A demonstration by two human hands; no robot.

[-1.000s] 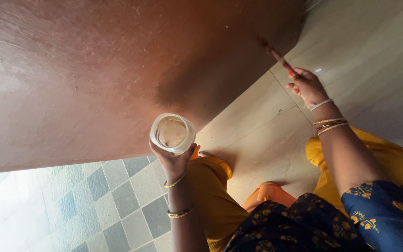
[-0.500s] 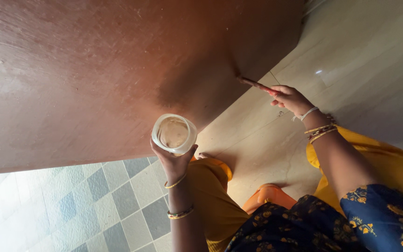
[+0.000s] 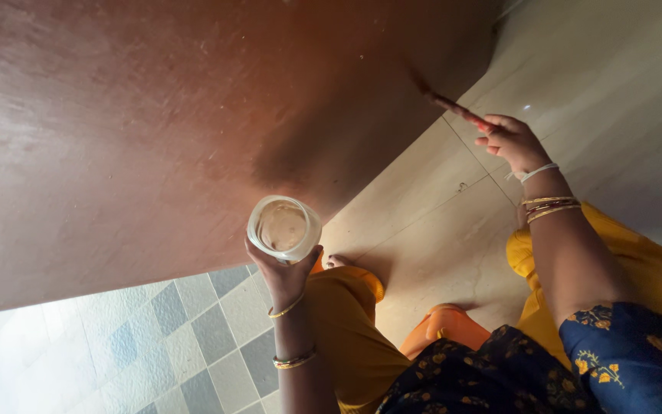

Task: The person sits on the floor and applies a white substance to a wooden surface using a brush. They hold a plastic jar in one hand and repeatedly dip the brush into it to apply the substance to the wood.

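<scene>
My left hand (image 3: 285,272) grips a clear round container (image 3: 283,227) with brownish liquid in it, held up in front of a large reddish-brown wooden panel (image 3: 155,123). My right hand (image 3: 513,142) holds a thin brush (image 3: 453,107) by its handle. The brush tip touches the lower right part of the wooden panel near its edge. Both wrists wear gold bangles.
The floor under the panel is pale beige tile (image 3: 438,215) on the right and grey-blue checked tile (image 3: 185,330) at the lower left. My legs in yellow trousers (image 3: 346,322) and orange footwear (image 3: 446,322) are below.
My right hand moved the brush along the panel's lower edge: down-left half a second ago, now back up and right. The container in my left hand shifted slightly lower.
</scene>
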